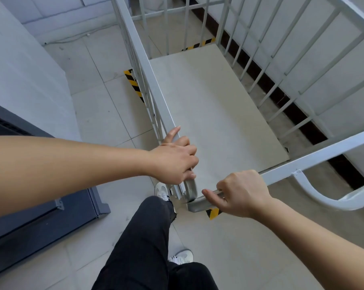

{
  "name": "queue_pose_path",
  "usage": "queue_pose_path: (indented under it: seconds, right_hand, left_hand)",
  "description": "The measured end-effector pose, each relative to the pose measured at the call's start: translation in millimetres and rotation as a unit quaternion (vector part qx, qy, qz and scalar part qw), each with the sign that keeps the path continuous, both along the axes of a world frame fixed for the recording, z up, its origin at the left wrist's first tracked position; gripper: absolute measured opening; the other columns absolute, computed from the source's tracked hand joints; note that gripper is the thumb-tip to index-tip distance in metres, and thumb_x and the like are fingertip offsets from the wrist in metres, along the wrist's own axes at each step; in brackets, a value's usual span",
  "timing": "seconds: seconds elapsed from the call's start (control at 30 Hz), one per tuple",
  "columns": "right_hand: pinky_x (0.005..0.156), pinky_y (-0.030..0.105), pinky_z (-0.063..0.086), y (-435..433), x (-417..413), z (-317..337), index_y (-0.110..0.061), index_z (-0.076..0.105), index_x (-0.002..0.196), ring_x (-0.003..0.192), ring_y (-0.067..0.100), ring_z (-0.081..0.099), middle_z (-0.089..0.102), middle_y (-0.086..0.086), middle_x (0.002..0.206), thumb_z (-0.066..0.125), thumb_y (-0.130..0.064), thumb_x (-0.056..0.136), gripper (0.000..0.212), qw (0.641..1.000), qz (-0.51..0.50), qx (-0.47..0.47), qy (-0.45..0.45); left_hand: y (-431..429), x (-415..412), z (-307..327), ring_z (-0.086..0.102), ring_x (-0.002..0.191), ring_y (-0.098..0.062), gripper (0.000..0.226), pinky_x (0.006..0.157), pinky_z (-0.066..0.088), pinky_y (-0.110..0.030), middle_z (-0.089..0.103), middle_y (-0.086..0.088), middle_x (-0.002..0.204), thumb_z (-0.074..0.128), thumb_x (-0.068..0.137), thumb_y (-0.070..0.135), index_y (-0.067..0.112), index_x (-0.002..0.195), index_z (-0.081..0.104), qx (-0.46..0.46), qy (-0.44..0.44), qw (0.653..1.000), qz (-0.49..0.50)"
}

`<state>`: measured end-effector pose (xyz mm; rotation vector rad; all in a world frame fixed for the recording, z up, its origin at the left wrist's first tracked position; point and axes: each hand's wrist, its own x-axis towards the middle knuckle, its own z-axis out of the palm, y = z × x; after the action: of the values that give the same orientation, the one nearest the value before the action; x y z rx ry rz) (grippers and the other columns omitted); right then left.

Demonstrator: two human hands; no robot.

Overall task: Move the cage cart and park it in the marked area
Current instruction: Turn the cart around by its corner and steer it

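The cage cart [214, 105] is a grey-white metal frame with barred sides and a flat pale deck, seen from above. My left hand [174, 160] is closed around the top rail of its left side, near the rounded corner. My right hand [243, 193] grips the near top rail just right of that corner. Yellow-and-black striped tape marks the floor: one strip [134, 84] beside the cart's left side, one strip [199, 45] beyond its far end, and a short piece [212, 213] under the near corner. The cart's wheels are hidden.
A white wall [24, 76] runs along the left and a white wall with a dark skirting [266, 80] along the right. A dark grey cabinet or door frame [41, 214] stands at the lower left. My legs in black trousers and white shoes [182, 257] stand on the tiled floor behind the cart.
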<state>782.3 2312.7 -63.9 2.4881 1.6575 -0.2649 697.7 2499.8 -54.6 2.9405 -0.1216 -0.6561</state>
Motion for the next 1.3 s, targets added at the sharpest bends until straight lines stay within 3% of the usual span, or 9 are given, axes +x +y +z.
queue_pose_path:
  seconds: [0.1,0.33,0.63,0.9,1.07,1.3]
  right_hand:
    - [0.042,0.023,0.005,-2.6,0.4,-4.8,-0.012,0.024,0.04,0.032,0.013,0.007,0.011,0.002,0.036,0.026,-0.065,0.081,0.067,1.0,0.016,-0.011,-0.007]
    - [0.046,0.018,-0.001,1.1,1.6,-0.6,-0.012,0.028,0.037,0.031,0.024,0.015,0.003,0.0,0.037,0.036,-0.062,0.08,0.067,1.0,0.006,0.007,-0.019]
    - [0.043,0.021,0.004,1.3,0.0,-2.9,-0.012,0.036,0.039,0.033,0.026,0.022,0.01,0.0,0.036,0.029,-0.065,0.081,0.068,1.0,0.009,-0.014,-0.006]
    - [0.044,0.018,0.001,0.0,2.3,-0.9,-0.013,0.025,0.039,0.031,0.025,0.015,0.001,-0.001,0.038,0.037,-0.063,0.08,0.066,1.0,0.011,0.007,0.003]
    - [0.043,0.019,0.001,-0.5,2.4,-5.5,-0.014,0.027,0.038,0.03,0.027,0.018,0.016,0.004,0.035,0.04,-0.062,0.079,0.065,1.0,0.016,0.009,0.004]
    - [0.043,0.02,0.003,-0.1,1.6,-0.8,-0.013,0.021,0.04,0.032,0.027,0.018,0.017,0.004,0.036,0.039,-0.062,0.08,0.066,1.0,0.01,0.006,0.009]
  left_hand:
    - [1.2,0.6,0.6,0.031,0.124,-0.023,0.033,0.111,-0.016,-0.057,0.037,0.005,0.096,0.036,0.097,0.044,0.021,0.103,0.058,-0.004,0.005,1.0,-0.008]
    - [1.6,2.7,5.3,0.032,0.124,-0.025,0.035,0.112,-0.014,-0.059,0.038,0.003,0.097,0.035,0.097,0.044,0.019,0.104,0.058,-0.012,0.019,1.0,-0.014]
    - [2.5,1.3,6.5,0.031,0.124,-0.024,0.035,0.112,-0.014,-0.058,0.037,0.003,0.097,0.036,0.097,0.043,0.018,0.104,0.059,-0.008,0.013,1.0,-0.008]
    - [-0.2,1.5,3.2,0.031,0.124,-0.024,0.034,0.111,-0.017,-0.057,0.04,0.002,0.099,0.036,0.097,0.044,0.019,0.106,0.059,-0.002,0.006,1.0,-0.004]
    - [1.1,0.8,3.4,0.031,0.123,-0.023,0.034,0.112,-0.015,-0.057,0.045,0.001,0.104,0.036,0.097,0.044,0.019,0.106,0.058,0.0,0.012,1.0,-0.007]
    - [0.6,0.8,8.6,0.033,0.123,-0.025,0.038,0.112,-0.014,-0.056,0.049,-0.002,0.11,0.035,0.098,0.044,0.017,0.11,0.058,0.002,0.012,1.0,-0.011]
